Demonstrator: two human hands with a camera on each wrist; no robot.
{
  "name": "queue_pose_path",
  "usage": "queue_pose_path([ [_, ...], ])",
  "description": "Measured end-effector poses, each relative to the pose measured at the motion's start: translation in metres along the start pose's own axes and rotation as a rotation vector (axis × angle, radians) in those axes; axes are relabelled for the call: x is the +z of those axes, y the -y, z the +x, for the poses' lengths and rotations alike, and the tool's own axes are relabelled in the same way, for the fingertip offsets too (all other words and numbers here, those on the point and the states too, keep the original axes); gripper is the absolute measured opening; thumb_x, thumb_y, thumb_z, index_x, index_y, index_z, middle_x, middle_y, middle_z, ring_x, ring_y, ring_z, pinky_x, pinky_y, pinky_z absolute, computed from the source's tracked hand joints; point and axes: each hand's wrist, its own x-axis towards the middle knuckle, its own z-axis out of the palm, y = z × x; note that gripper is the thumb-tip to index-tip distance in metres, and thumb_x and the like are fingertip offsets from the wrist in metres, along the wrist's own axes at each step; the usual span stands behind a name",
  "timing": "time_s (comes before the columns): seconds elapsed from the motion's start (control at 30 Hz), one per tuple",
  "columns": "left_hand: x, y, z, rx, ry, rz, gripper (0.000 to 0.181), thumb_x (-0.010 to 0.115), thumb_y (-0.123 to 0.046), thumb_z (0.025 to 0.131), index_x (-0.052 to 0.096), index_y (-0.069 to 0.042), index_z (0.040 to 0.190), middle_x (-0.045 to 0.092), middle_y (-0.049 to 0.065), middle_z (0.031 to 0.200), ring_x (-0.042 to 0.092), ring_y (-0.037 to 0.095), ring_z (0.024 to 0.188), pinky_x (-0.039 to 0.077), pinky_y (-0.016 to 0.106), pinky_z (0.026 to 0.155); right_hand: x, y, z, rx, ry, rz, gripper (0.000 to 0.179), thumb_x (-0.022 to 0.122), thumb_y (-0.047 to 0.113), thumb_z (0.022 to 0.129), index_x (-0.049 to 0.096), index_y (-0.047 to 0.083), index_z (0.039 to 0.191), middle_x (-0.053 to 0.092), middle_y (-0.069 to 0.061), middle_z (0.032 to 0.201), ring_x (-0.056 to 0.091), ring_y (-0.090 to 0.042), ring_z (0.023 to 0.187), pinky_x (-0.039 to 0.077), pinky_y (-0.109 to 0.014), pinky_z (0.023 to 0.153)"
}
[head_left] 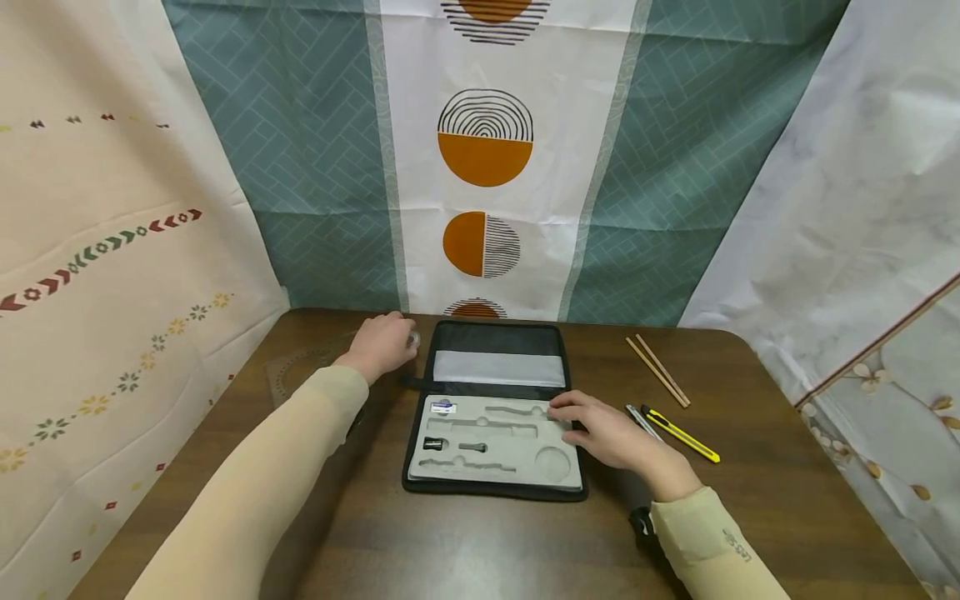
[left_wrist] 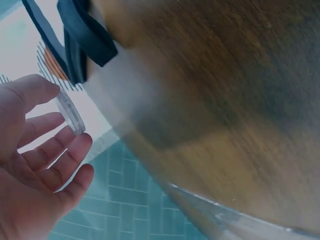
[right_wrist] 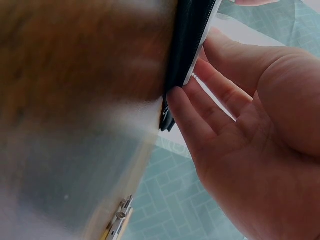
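Small clear disc (left_wrist: 71,112) in the left hand (head_left: 384,342), left of the frame's centre; at the middle lies an opened zippered instrument case (head_left: 495,492) on the desk (head_left: 420,550). The left fingers are partly closed, thumb and fingertips pinching the disc by its edge; the right hand (head_left: 600,429) rests gently bent fingers along the case's right edge, grasping no loose piece. The disc appears to be light, stiff plastic, probably slippery and liable to crack; its rim is the best hold. The case, likely light with a firm pale insert (head_left: 480,475), is best taken by its border.
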Motion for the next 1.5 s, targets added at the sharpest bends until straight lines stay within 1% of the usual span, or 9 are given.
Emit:
queue_pose_path([
  [0.23, -0.011, -0.021, -0.009, 0.063, -0.02, 0.036, 0.033, 0.076, -0.019, 0.102, 0.077, 0.0, 0.13, 0.073, 0.018, 0.116, 0.072, 0.037, 0.102, 0.061, 0.053, 0.092, 0.001, -0.003, 0.0, -0.006, -0.002, 0.0, 0.038, 0.077, 0.005, 0.103, 0.073, 0.0, 0.141, 0.063, -0.012, 0.147, 0.066, -0.033, 0.13, 0.057, -0.053, 0.103],
  [0.53, -0.016, -0.049, -0.016, 0.179, -0.047, 0.08, 0.035, 0.078, -0.022, 0.103, 0.076, -0.003, 0.133, 0.072, 0.017, 0.122, 0.072, 0.036, 0.107, 0.06, 0.053, 0.097, 0.0, -0.003, 0.0, 0.004, -0.007, 0.003, 0.038, 0.078, 0.003, 0.103, 0.073, 0.0, 0.14, 0.064, -0.012, 0.145, 0.066, -0.033, 0.128, 0.057, -0.053, 0.103],
  [0.7, -0.016, -0.065, -0.021, 0.219, -0.033, 0.068, 0.037, 0.079, -0.025, 0.104, 0.076, -0.005, 0.134, 0.073, 0.015, 0.126, 0.07, 0.034, 0.113, 0.057, 0.052, 0.105, -0.001, -0.003, 0.0, -0.005, -0.013, 0.001, 0.038, 0.078, 0.003, 0.102, 0.074, 0.0, 0.14, 0.064, -0.011, 0.144, 0.067, -0.033, 0.128, 0.057, -0.052, 0.102],
  [0.77, -0.016, -0.073, -0.024, 0.249, -0.035, 0.064, 0.036, 0.079, -0.025, 0.104, 0.077, -0.006, 0.134, 0.073, 0.014, 0.127, 0.07, 0.033, 0.115, 0.056, 0.052, 0.106, -0.001, -0.003, 0.0, -0.006, -0.013, 0.002, 0.038, 0.078, 0.003, 0.102, 0.074, 0.0, 0.14, 0.064, -0.011, 0.145, 0.067, -0.032, 0.128, 0.058, -0.052, 0.102],
  [0.97, -0.015, -0.098, -0.037, 0.368, -0.066, 0.028, 0.033, 0.082, -0.024, 0.102, 0.078, -0.005, 0.129, 0.075, 0.012, 0.123, 0.073, 0.031, 0.11, 0.061, 0.049, 0.099, 0.0, -0.003, -0.001, 0.003, -0.015, 0.005, 0.038, 0.078, 0.004, 0.103, 0.073, 0.001, 0.14, 0.064, -0.01, 0.145, 0.067, -0.032, 0.129, 0.057, -0.052, 0.102],
  [1.13, -0.014, -0.116, -0.047, 0.425, -0.058, -0.024, 0.032, 0.081, -0.027, 0.104, 0.078, -0.007, 0.129, 0.075, 0.01, 0.123, 0.073, 0.027, 0.11, 0.06, 0.045, 0.102, 0.001, -0.004, -0.002, 0.0, -0.019, 0.005, 0.038, 0.078, 0.003, 0.103, 0.074, 0.0, 0.14, 0.064, -0.011, 0.145, 0.067, -0.032, 0.129, 0.057, -0.053, 0.102],
  [1.27, -0.012, -0.128, -0.054, 0.478, -0.053, -0.035, 0.032, 0.082, -0.027, 0.103, 0.078, -0.007, 0.128, 0.075, 0.009, 0.121, 0.074, 0.024, 0.109, 0.062, 0.04, 0.099, 0.001, -0.004, -0.001, 0.001, -0.019, 0.001, 0.037, 0.078, 0.003, 0.102, 0.074, 0.001, 0.139, 0.064, -0.01, 0.145, 0.067, -0.032, 0.128, 0.057, -0.053, 0.102],
  [1.37, -0.012, -0.138, -0.06, 0.504, -0.047, -0.04, 0.033, 0.083, -0.027, 0.103, 0.078, -0.007, 0.129, 0.076, 0.008, 0.12, 0.074, 0.023, 0.109, 0.061, 0.038, 0.099, 0.001, -0.003, -0.001, 0.008, -0.017, -0.003, 0.037, 0.078, 0.004, 0.102, 0.074, 0.001, 0.139, 0.064, -0.01, 0.145, 0.066, -0.032, 0.129, 0.057, -0.053, 0.103],
  [1.5, -0.011, -0.149, -0.068, 0.513, -0.011, -0.045, 0.036, 0.081, -0.031, 0.104, 0.077, -0.009, 0.132, 0.076, 0.006, 0.122, 0.073, 0.022, 0.11, 0.061, 0.038, 0.1, 0.0, -0.003, 0.0, 0.016, -0.01, -0.003, 0.037, 0.078, 0.004, 0.103, 0.074, 0.001, 0.139, 0.064, -0.01, 0.145, 0.066, -0.032, 0.129, 0.057, -0.053, 0.104],
])
